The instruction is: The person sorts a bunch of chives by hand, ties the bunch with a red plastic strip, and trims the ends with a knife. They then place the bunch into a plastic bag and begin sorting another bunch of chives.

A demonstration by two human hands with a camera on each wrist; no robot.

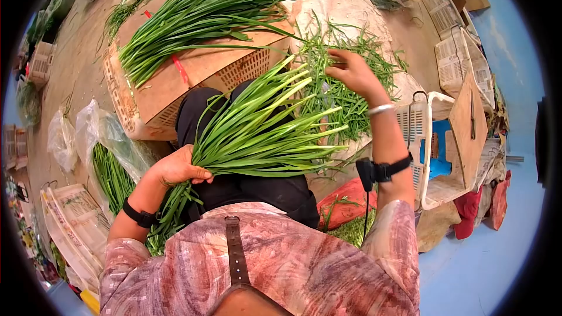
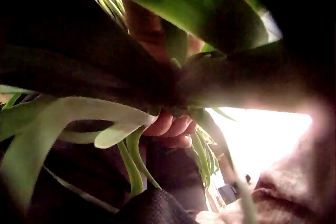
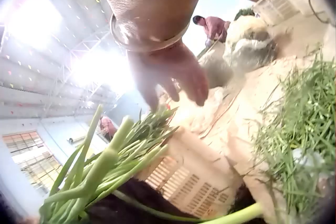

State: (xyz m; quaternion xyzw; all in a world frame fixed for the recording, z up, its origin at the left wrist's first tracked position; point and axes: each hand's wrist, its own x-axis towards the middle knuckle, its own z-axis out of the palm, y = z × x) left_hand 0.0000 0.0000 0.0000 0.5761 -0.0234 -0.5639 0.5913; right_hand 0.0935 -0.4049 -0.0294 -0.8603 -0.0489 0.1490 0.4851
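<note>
My left hand grips a bunch of garlic chives across the lap, pale stem ends fanning out to the right. In the left wrist view, dark leaves fill much of the picture, and a few curled fingers show below them. My right hand is raised past the pale stem ends, fingers loosely bent and apart, over a pile of loose green trimmings. Nothing shows in its fingers in the right wrist view.
A large heap of chives lies on a board over a plastic crate ahead. To the right stands another white crate. Plastic-wrapped chives are at the left. Another person is in the background.
</note>
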